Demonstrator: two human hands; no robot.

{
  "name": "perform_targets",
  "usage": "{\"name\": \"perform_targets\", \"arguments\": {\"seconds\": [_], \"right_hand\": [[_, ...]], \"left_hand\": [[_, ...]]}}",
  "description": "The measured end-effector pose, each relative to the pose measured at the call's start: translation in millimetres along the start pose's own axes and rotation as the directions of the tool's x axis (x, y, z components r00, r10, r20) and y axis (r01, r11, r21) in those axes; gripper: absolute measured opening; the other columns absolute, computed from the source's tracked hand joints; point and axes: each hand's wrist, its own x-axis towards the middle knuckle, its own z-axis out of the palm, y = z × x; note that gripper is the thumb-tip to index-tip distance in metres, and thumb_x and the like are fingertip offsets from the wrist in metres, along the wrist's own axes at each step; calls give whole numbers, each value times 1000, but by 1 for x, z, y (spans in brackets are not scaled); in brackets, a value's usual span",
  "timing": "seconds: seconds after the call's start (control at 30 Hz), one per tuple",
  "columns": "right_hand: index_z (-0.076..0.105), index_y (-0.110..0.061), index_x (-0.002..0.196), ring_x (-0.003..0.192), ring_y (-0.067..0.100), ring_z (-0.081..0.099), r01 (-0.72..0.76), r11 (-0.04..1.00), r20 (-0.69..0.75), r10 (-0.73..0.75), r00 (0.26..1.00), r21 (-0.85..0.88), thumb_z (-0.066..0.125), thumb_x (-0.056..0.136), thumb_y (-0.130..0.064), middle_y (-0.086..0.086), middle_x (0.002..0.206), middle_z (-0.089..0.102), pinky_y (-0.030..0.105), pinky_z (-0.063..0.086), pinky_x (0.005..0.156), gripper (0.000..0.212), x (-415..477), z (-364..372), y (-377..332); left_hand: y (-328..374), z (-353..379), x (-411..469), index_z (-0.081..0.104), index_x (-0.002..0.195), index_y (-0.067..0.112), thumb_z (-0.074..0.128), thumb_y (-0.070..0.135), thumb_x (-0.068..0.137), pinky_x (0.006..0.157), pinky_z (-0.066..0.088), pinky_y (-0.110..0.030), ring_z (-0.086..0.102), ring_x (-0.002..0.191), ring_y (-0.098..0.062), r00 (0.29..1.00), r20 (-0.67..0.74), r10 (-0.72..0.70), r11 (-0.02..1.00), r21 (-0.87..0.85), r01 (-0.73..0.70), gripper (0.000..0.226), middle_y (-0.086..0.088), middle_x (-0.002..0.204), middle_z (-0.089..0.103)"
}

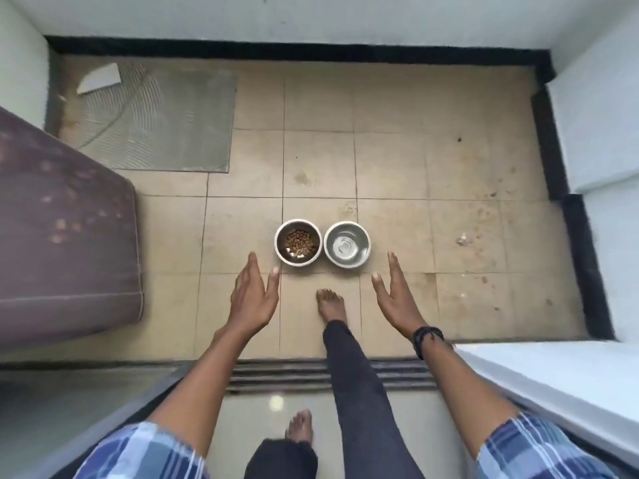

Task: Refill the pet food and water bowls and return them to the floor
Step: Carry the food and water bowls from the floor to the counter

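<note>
Head view, food bowl [298, 242] beside water bowl [347, 244] on floor [390, 160], left hand [254, 299] and right hand [397, 300] flanking, fingers [251, 267] straight, empty.

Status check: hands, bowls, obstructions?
Left hand, right hand open, holding nothing. Kibble bowl and second steel bowl side by side on floor. Nothing between hands and bowls.

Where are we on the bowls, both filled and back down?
Done, apparently: both steel bowls stand on the tiled floor, the left bowl holding kibble. The right bowl shines inside; water or empty, I cannot tell. In hand: nothing; the left hand and right hand are open, touching neither bowl. Left: confirm the water, at most.
</note>
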Motion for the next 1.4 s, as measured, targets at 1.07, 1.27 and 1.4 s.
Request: {"name": "perform_targets", "arguments": {"seconds": [1.07, 1.27, 1.4], "right_hand": [[31, -16, 140, 87, 41, 69, -587, 639, 239, 550, 800, 497, 51, 96, 8, 31, 121, 54, 46, 56, 80, 55, 327, 156, 235], [41, -20, 134, 86, 36, 69, -502, 606, 190, 505, 842, 617, 46, 90, 18, 16, 121, 55, 42, 60, 64, 59, 312, 147, 221], [42, -19, 135, 83, 34, 69, -465, 555, 180, 491, 852, 689, 48, 90, 15, 19, 120, 55, 44, 60, 67, 57, 273, 129, 194]], "left_hand": [[-151, 238, 323, 39, 137, 6, 62, -5, 86, 90, 56, -38, 70, 90, -33, 767, 331, -550, 423, -681, 598, 56, -19, 104, 65], [-148, 211, 295, 47, 124, 20, 59, -6, 86, 76, 60, -38, 72, 85, -33, 830, 258, -494, 425, -761, 490, 49, -9, 100, 66], [-128, 175, 254, 46, 130, 21, 55, -8, 88, 66, 62, -33, 72, 88, -32, 848, 219, -482, 375, -823, 426, 52, -9, 108, 66]]}}
